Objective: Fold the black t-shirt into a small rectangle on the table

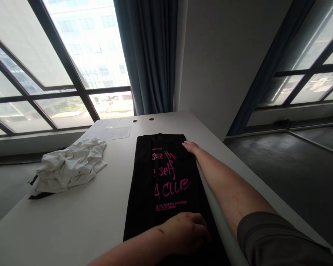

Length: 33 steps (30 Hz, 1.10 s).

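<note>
A black T-shirt (163,177) with pink lettering lies folded into a long strip down the white table (80,221). My left hand (187,231) rests palm down on its near end, fingers curled onto the cloth. My right hand (191,146) reaches out to the shirt's far right corner and lies flat there, fingers stretched along the edge. Neither hand lifts the fabric.
A crumpled white garment (70,166) lies on the table's left part, with something dark under it. Sheets of paper (111,131) sit near the far edge by two cable holes. Windows, a blue curtain (150,55) and a wall stand behind; the table's right edge drops to the floor.
</note>
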Available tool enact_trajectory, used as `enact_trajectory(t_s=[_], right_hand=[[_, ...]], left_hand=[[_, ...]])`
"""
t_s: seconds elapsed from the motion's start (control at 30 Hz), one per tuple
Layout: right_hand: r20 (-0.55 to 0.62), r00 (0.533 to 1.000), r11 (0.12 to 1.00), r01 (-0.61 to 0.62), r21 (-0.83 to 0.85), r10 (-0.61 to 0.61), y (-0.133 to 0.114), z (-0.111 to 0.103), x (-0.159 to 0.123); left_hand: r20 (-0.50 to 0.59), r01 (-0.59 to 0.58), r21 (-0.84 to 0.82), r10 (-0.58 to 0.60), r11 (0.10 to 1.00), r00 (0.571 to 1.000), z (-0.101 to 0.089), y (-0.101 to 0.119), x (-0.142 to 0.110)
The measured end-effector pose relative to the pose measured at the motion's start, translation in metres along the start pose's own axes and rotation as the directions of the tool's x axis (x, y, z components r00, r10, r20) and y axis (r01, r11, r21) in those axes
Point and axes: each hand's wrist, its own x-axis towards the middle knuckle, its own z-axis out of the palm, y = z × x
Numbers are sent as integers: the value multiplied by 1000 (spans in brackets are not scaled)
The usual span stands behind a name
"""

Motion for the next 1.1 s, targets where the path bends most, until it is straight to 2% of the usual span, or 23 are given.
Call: enact_trajectory(t_s=[0.13, 0.3, 0.43, 0.53, 0.63, 0.77, 0.9, 1.1], right_hand=[[49, 998, 997, -47, 60, 44, -30, -11, 4], [84, 994, 993, 62, 97, -70, -91, -16, 8], [149, 975, 984, 153, 86, -165, -140, -2, 7], [227, 957, 983, 178, 44, -183, -161, 19, 0], [268, 948, 983, 185, -18, -174, -168, 41, -12], [201, 962, 975, 205, -84, -185, -167, 60, -26], [129, 967, 965, 236, -113, -221, -165, 62, -34], [-28, 972, 964, 227, -142, -233, -167, 57, -44]], left_hand=[[-52, 17, -14, -18, 1000, 998, -6, 3, -16], [-131, 18, -28, -21, 999, 991, -12, 12, -49], [-187, 112, -61, -122, 992, 975, -16, 15, -86], [-208, 214, -97, -230, 972, 951, -15, 11, -112], [-190, 240, -110, -257, 965, 948, -11, 3, -130], [-141, 211, -105, -225, 972, 964, -5, -6, -138], [-205, 312, -34, -312, 949, 928, 0, -11, -133], [-107, 302, 75, -293, 951, 950, 7, -15, -127]])
